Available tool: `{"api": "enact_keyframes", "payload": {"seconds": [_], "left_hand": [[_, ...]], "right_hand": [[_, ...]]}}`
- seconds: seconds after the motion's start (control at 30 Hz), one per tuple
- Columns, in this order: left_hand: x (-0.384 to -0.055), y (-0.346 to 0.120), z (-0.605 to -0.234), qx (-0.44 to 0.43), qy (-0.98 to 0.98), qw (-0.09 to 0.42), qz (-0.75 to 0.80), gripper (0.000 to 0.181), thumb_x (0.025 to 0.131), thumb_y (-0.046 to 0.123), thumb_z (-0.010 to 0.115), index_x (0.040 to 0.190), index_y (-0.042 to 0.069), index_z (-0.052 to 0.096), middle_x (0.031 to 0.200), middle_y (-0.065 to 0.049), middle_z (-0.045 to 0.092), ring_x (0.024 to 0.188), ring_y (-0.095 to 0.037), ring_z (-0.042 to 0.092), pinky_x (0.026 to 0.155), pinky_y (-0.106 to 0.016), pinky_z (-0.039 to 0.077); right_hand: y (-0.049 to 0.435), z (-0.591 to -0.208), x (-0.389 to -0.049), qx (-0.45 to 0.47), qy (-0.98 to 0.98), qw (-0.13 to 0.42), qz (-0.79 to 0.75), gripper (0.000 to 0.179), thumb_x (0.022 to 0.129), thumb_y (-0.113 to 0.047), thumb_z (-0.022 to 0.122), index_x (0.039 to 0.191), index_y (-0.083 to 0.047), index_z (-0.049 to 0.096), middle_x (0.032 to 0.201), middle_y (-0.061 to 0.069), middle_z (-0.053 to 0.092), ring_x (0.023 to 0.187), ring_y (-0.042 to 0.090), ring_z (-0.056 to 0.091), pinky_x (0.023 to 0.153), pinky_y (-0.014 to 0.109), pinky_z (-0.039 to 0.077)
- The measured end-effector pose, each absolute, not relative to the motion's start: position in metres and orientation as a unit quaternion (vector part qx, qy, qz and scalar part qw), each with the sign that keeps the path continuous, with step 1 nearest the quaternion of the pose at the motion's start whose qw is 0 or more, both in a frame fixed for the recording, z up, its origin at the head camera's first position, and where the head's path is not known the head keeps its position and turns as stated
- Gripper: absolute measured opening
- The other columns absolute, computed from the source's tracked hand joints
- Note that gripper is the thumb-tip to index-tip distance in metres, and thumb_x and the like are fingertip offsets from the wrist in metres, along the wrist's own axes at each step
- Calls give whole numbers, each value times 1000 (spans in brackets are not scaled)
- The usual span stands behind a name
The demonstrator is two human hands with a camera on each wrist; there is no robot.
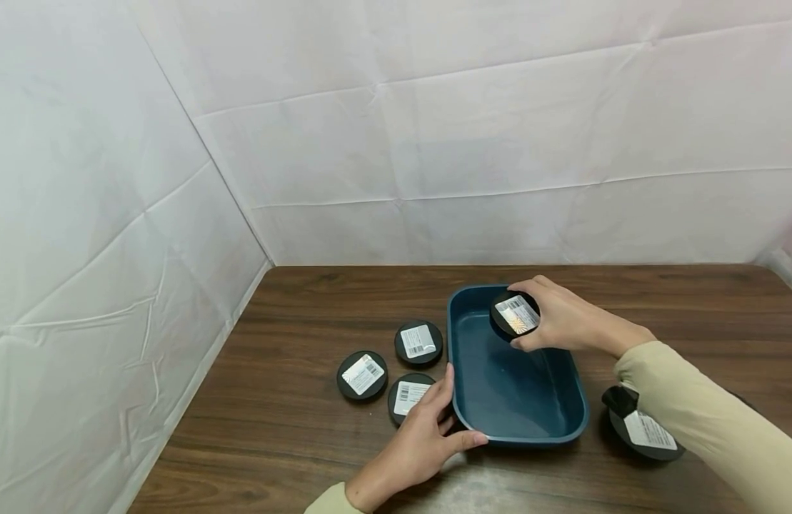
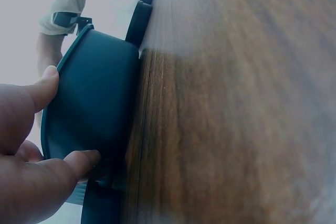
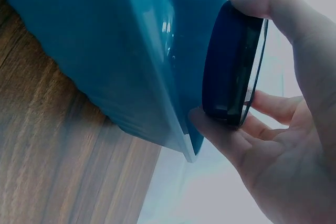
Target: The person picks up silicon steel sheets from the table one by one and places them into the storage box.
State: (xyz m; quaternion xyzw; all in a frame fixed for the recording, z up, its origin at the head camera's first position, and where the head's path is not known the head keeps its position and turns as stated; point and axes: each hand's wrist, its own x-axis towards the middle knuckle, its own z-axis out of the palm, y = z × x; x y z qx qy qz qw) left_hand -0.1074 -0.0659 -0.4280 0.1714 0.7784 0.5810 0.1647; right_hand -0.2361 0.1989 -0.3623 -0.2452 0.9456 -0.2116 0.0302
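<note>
My right hand [image 1: 553, 314] grips a flat round black container [image 1: 516, 315] by its edge, thumb on one side and fingers on the other. This container, its white label facing up, is held over the far part of a blue rectangular tray [image 1: 514, 437]. In the right wrist view the container [image 3: 231, 66] is tilted beside the tray wall [image 3: 105, 56]. My left hand [image 1: 418, 435] touches the tray's near left corner from outside. Its thumb and fingers lie spread against the outer wall [image 2: 97, 87], as the left wrist view shows.
Left of the tray lie three similar labelled containers: one at the back [image 1: 418, 343], one farther left [image 1: 362, 375], and one [image 1: 408, 396] partly behind my left hand. To the right, another labelled container [image 1: 649, 435] is partly covered by my right sleeve. White cloth [image 1: 466, 143] hangs behind the wooden table [image 1: 293, 442].
</note>
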Motion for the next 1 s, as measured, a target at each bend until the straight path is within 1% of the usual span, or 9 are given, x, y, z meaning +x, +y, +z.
{"api": "enact_keyframes", "payload": {"seconds": [0.17, 0.43, 0.73, 1.0], "left_hand": [[-108, -66, -428, 170, 779, 163, 581, 97, 91, 24, 73, 161, 10, 7, 167, -14, 15, 150, -27, 34, 111, -29, 46], [-108, -66, -428, 171, 776, 167, 583, 97, 92, 23, 73, 161, 12, 7, 167, -14, 14, 150, -27, 33, 111, -29, 46], [-107, -66, -426, 172, 777, 166, 582, 96, 92, 24, 73, 161, 13, 7, 167, -13, 15, 150, -26, 33, 111, -30, 46], [-107, -67, -427, 173, 777, 169, 581, 96, 92, 25, 73, 161, 12, 7, 168, -14, 13, 150, -27, 33, 111, -28, 46]], "right_hand": [[194, -361, -239, -245, 945, 33, -212, 89, 74, -40, 85, 143, 0, 47, 127, 21, 54, 94, 24, 57, 77, 38, 54], [189, -360, -240, -237, 947, 41, -215, 87, 74, -39, 84, 143, -2, 47, 129, 19, 54, 96, 24, 58, 78, 37, 54], [184, -360, -242, -241, 947, 47, -206, 88, 74, -43, 84, 143, -2, 48, 130, 20, 53, 94, 23, 58, 75, 35, 53], [182, -359, -244, -236, 947, 57, -208, 89, 74, -42, 84, 144, -3, 46, 130, 19, 53, 94, 23, 58, 76, 35, 53]]}}
